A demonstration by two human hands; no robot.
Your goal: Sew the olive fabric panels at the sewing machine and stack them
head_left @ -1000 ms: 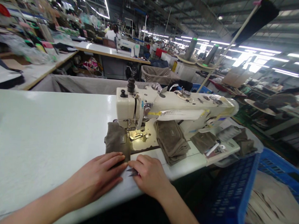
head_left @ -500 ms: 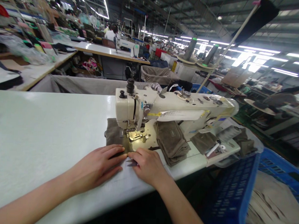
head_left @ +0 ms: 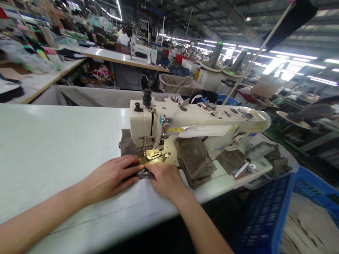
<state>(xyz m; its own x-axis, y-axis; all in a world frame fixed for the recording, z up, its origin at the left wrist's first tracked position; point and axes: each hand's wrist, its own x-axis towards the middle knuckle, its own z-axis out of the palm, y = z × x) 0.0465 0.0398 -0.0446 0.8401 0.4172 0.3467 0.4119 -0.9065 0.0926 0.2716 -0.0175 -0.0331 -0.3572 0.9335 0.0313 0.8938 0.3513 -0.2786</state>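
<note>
A cream sewing machine point(head_left: 186, 122) stands on the white table point(head_left: 45, 144). A grey-brown fabric piece point(head_left: 126, 144) lies under its needle and presser foot point(head_left: 153, 154). My left hand point(head_left: 113, 177) lies flat on the near end of that fabric, fingers stretched out towards the foot. My right hand point(head_left: 164, 181) rests beside it, fingertips pressed on the fabric edge just in front of the foot, with a small dark tool partly showing under the fingers.
A stack of folded grey-brown pieces point(head_left: 194, 160) lies right of the needle, with more pieces point(head_left: 231, 159) and small tools further right. A blue crate point(head_left: 269, 217) holding pale fabric sits at the table's right end. Other tables and another person point(head_left: 125, 37) are behind.
Both hands have slid forward towards the presser foot, pushing the fabric further under the machine. Less of the fabric shows in front of the needle.
</note>
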